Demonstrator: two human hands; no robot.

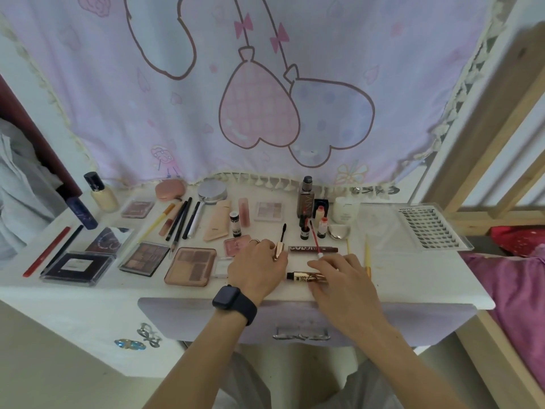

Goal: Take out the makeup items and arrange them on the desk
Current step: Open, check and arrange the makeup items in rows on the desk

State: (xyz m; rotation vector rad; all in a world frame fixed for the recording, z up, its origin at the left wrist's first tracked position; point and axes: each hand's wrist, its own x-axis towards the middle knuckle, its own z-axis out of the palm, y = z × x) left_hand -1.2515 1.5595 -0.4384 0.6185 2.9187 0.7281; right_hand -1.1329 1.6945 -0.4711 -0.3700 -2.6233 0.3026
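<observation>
Many makeup items lie spread over the white desk (413, 284). My left hand (255, 265), with a dark watch on the wrist, holds a mascara wand (281, 239) by its gold cap, brush pointing up and away. Under my right hand (342, 276) lies the gold mascara tube (303, 276) on the desk, and its fingers also pinch a thin red lip applicator (315, 237). A dark lip-gloss tube (312, 248) lies just behind both hands. Eyeshadow palettes (190, 267) sit to the left.
Pencils and liners (180, 219), a foundation bottle (101, 193), compacts, small red-capped bottles (323, 225) and a clear lash tray (430, 228) crowd the desk. A printed curtain hangs behind. A closed drawer with a metal handle (300, 335) is below. Wooden bed frame and pink bedding stand right.
</observation>
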